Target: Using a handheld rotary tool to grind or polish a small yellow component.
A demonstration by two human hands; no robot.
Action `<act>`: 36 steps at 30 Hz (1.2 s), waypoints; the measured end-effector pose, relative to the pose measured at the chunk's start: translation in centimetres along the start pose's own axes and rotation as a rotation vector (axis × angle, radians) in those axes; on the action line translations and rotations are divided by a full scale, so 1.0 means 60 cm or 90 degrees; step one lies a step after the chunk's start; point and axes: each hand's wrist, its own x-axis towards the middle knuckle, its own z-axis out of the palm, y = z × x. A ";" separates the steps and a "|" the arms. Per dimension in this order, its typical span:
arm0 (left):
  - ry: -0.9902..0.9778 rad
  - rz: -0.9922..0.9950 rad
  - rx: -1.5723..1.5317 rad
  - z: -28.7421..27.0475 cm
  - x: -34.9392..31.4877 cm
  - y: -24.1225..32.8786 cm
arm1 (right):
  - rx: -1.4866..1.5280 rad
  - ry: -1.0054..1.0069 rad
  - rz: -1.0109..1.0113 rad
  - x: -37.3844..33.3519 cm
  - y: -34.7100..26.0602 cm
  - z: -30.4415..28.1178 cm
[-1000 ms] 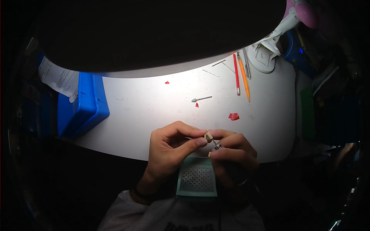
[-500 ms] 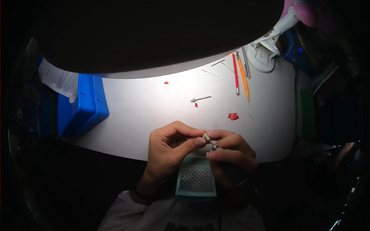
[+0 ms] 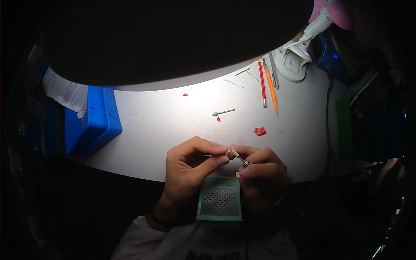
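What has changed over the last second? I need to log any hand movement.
Almost nothing: the left hand and right hand still pinch the small tool together above the green perforated tray, its tip shifted only slightly. The pencils and blue box stayed put.

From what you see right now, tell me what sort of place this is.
Probably a small craft or dental-lab workbench: a lit white table under a lamp, fine hand tools laid out, and a rotary tool pinched between both hands over a perforated green tray.
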 end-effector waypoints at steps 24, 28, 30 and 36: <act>0.031 0.016 0.057 0.005 0.000 -0.003 | 0.021 -0.061 0.058 0.000 -0.011 -0.011; 0.031 0.006 0.046 0.005 -0.001 -0.005 | 0.024 -0.058 0.062 -0.002 -0.008 -0.012; 0.031 0.000 0.046 0.006 0.000 -0.003 | 0.022 -0.069 0.047 -0.001 -0.007 -0.013; 0.024 -0.004 0.046 0.006 0.000 0.001 | 0.005 -0.061 0.050 0.000 -0.011 -0.012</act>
